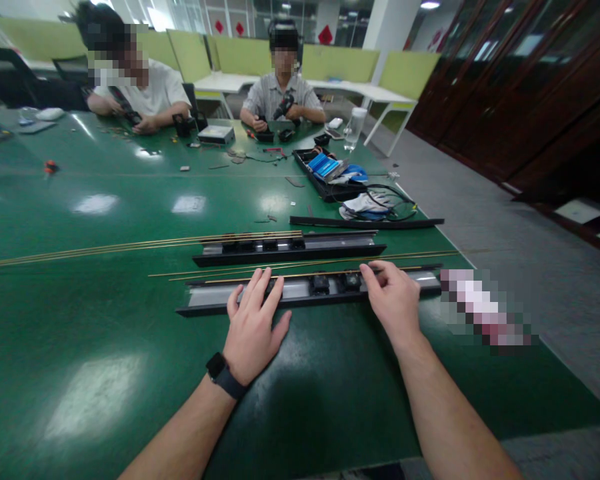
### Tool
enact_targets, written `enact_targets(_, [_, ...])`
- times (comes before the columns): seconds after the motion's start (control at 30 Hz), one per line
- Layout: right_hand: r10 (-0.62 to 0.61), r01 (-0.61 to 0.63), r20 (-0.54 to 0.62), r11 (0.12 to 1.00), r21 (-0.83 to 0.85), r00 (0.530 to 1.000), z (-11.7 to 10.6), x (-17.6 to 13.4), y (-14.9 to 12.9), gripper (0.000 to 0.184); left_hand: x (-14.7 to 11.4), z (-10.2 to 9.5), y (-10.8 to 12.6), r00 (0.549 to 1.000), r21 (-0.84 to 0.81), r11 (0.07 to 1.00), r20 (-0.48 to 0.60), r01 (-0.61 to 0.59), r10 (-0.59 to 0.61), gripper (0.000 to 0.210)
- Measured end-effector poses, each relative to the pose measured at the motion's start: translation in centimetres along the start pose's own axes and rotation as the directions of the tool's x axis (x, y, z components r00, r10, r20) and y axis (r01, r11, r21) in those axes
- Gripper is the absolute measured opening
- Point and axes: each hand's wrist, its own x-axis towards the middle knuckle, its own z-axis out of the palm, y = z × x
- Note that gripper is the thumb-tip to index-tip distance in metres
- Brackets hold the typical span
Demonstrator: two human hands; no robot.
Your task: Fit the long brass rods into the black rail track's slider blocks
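On the green table before me lies a long black channel (300, 289) with a pale inner face and several small black blocks inside. My left hand (254, 327), wearing a dark watch, rests across its left part with fingers stretched and spread. Those fingers partly cover one block. At the right part, my right hand (393, 293) is closed in a pinch on a thin brass rod (325, 274) running along the channel's far edge. The exact grip is partly hidden by the fingers. More thin brass rods (205, 272) lie just behind this channel.
A second black channel (340, 251) lies farther back, with long brass rods (105, 251) over it. Behind are a black strip (365, 223), gloves (365, 205) and a black tray (325, 190). Two people sit across the table, one holding a power drill (284, 107).
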Motion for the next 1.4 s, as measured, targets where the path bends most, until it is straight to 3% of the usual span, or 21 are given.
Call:
enact_targets(0.73, [-0.044,0.039,-0.024,0.986,-0.161,0.999,0.19,0.01,0.51,0.061,0.03,-0.10,0.00,1.000,-0.004,1.000,0.003,0.001,-0.001,0.057])
enact_targets(1.1, [-0.005,0.005,-0.027,1.000,0.015,1.000,0.19,0.02,0.44,0.057,-0.03,0.08,-0.06,1.000,0.001,1.000,-0.009,-0.004,0.004,0.056])
enact_targets(1.4, [-0.066,0.066,-0.009,0.998,-0.009,0.998,0.41,0.03,0.29,0.057,0.01,0.05,-0.05,1.000,0.004,1.000,-0.014,-0.003,0.003,0.056])
